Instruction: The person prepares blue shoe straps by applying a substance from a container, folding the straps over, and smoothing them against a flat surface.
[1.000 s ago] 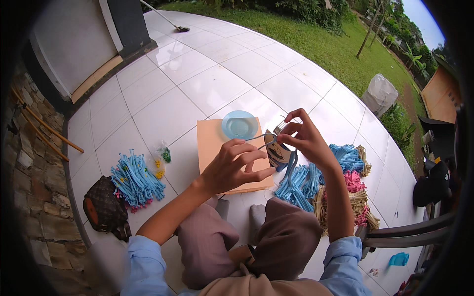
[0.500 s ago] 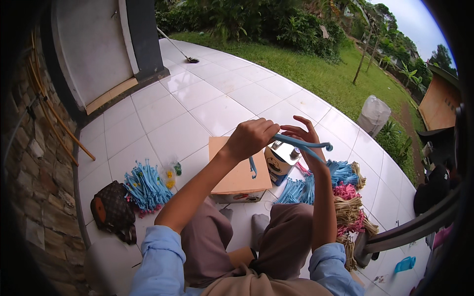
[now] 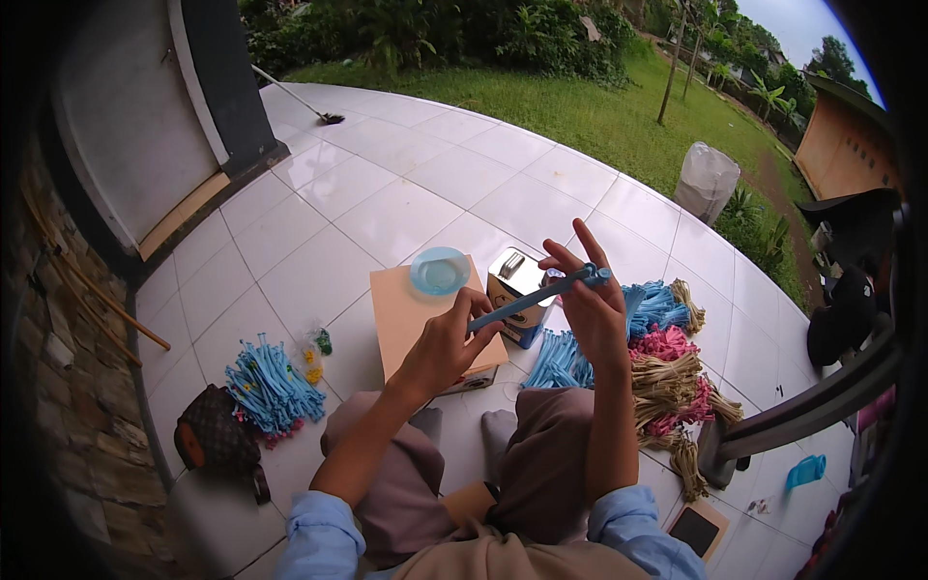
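Left grip (image 3: 447, 340) lower, cord (image 3: 530, 301) straighter

Tiled porch (image 3: 377, 208), door (image 3: 135, 116), grassy yard (image 3: 541, 121)

Light-blue sleeves (image 3: 327, 536), rolled into thick, creased cuffs, dress both arms at the lower edge of the frame; tan cloth (image 3: 503, 561) covers the front at bottom centre; loose, softly folded mauve-brown trousers (image 3: 549, 435) and grey socks (image 3: 498, 431) appear above; left hand (image 3: 445, 340) and right hand (image 3: 594, 304) are bare.
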